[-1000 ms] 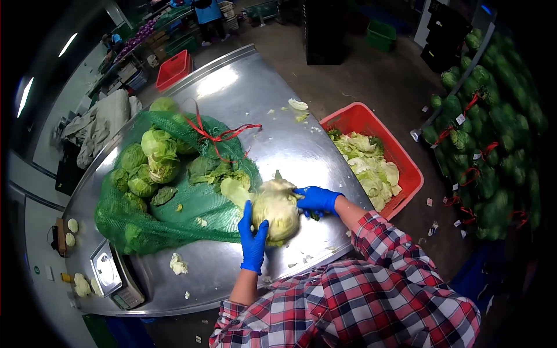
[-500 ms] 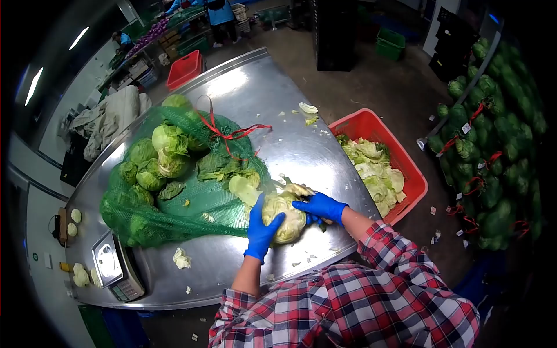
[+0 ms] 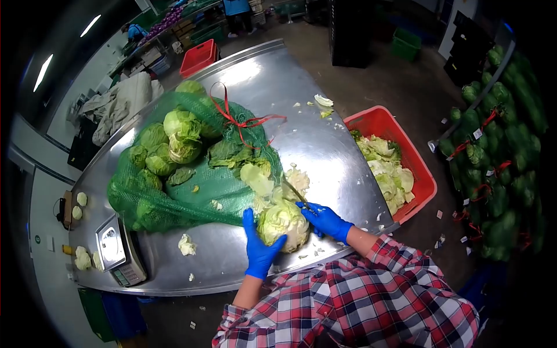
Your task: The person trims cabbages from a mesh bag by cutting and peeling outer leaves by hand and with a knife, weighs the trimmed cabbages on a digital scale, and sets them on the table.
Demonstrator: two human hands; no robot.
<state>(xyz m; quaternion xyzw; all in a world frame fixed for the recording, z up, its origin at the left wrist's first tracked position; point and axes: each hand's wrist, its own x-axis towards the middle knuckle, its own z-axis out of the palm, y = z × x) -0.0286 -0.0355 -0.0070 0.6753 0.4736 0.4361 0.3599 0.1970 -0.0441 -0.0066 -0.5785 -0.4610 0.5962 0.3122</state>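
A pale green cabbage (image 3: pixel 282 225) rests on the metal table near its front edge. My left hand (image 3: pixel 261 248), in a blue glove, grips it from the left with thumb and fingers apart around it. My right hand (image 3: pixel 326 221), also gloved in blue, is closed at the cabbage's right side. From its fist a thin dark knife blade (image 3: pixel 296 193) points up and left, above the cabbage. Loose pale leaves (image 3: pixel 257 179) lie just beyond, against a green mesh bag (image 3: pixel 232 204). Several more cabbages (image 3: pixel 181 124) sit inside that bag.
A red crate (image 3: pixel 427 181) of trimmed leaves (image 3: pixel 390 178) stands beyond the right table edge. On the left of the metal table (image 3: pixel 325 168) is a scale (image 3: pixel 120 255). Stacked mesh bags of produce (image 3: pixel 493 151) stand far right. Another person (image 3: pixel 237 11) is in the background.
The view has shifted slightly. My right hand has drawn back a little from the cabbage's top, and the knife blade shows more plainly. A leafy scrap now lies beyond the cabbage.
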